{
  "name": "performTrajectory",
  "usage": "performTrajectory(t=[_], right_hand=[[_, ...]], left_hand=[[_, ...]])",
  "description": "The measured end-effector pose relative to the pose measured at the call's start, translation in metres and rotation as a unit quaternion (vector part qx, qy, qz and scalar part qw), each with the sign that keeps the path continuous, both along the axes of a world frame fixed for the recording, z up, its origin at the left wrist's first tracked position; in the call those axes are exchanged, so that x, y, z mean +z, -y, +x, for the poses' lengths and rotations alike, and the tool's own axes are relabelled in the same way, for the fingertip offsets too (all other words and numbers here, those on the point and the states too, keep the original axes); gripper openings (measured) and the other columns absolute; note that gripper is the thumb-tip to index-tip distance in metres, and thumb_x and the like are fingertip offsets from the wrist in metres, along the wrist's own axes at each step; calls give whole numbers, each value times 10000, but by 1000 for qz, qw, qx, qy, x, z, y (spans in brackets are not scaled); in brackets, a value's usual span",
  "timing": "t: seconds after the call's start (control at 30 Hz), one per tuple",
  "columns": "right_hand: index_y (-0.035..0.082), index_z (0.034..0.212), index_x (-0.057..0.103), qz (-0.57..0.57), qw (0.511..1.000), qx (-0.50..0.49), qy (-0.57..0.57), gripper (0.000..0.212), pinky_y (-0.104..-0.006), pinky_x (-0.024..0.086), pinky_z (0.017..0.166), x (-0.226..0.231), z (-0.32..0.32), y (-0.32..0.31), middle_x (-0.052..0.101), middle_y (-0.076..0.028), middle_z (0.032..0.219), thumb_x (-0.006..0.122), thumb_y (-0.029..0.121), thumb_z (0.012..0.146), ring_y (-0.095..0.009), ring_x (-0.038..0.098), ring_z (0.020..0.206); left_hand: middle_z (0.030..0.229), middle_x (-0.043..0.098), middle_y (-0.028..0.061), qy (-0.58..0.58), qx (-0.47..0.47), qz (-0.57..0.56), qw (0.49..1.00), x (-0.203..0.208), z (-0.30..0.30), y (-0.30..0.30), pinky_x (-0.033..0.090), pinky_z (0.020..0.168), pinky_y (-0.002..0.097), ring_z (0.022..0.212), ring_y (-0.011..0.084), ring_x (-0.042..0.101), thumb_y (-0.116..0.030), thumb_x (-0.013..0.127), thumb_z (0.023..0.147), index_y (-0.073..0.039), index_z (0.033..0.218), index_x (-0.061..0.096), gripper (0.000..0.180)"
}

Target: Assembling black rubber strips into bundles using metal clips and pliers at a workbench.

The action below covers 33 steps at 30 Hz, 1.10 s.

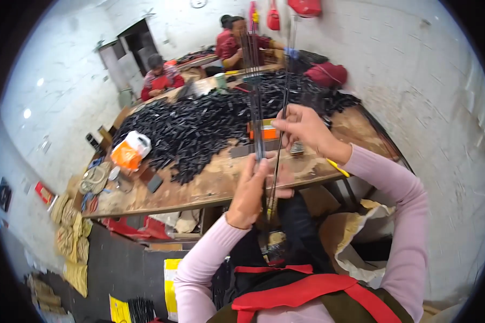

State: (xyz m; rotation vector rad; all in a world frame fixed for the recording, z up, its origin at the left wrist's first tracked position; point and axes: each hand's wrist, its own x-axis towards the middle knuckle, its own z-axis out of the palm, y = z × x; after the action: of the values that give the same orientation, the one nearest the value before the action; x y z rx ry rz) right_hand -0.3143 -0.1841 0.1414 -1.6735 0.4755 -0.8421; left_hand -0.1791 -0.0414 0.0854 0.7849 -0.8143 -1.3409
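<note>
The left hand (pixel 248 191), part-curled, holds a bundle of long, thin grey rods (pixel 257 118) rising above it. Right of it, the right hand (pixel 307 129), nearly closed, pinches slender dark rods (pixel 286 89). A slackened left grip could let the bundle splay and tangle with them. On the orange rectangular box (pixel 271 132) beyond the left hand, no writing is legible.

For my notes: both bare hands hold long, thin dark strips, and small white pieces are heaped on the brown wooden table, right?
One colour is wrong: the head view shows black pieces, not white, heaped on the table. The left hand and right hand do hold strips.
</note>
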Motion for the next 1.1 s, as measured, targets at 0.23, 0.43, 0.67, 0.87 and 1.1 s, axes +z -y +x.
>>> performTrajectory(t=[0.23,0.43,0.67,0.87,1.1], right_hand=[[26,1028,630,-273,957,-44,-87,453,-285,527,598,29,57,37,669,-56,802,489,456,999,-148,646,680],[36,1146,587,157,955,214,132,382,-356,542,905,44,120,60,660,-151,1095,507,384,1010,-246,657,1009],[-27,1194,567,222,921,316,47,339,-407,508,994,20,94,23,632,-197,1186,484,258,1028,-299,614,1141],[-88,1272,503,187,925,329,34,379,-406,464,1053,8,69,9,589,-199,1275,456,205,1036,-292,575,1215],[-93,1303,482,224,932,283,32,415,-392,439,1084,-5,57,-6,587,-199,1267,486,216,1025,-280,570,1216]], left_hand=[[684,316,-62,27,25,10,999,-11,39,-40,191,447,194,514,33,254,-266,406,1066,-176,1363,444,312],[1015,515,91,-9,-64,35,997,-22,55,-48,428,699,296,828,170,516,-270,441,1049,-54,1397,400,411],[1309,553,248,-70,-129,-24,989,-3,77,-20,516,976,432,1155,326,608,-243,374,1063,71,1346,419,425],[1279,572,237,-41,-96,-14,994,-4,65,-23,511,994,426,1170,317,599,-220,356,1066,86,1312,439,401],[1216,606,225,-18,-95,35,995,-2,53,-21,520,994,384,1111,288,635,-208,383,1062,116,1271,468,395]])
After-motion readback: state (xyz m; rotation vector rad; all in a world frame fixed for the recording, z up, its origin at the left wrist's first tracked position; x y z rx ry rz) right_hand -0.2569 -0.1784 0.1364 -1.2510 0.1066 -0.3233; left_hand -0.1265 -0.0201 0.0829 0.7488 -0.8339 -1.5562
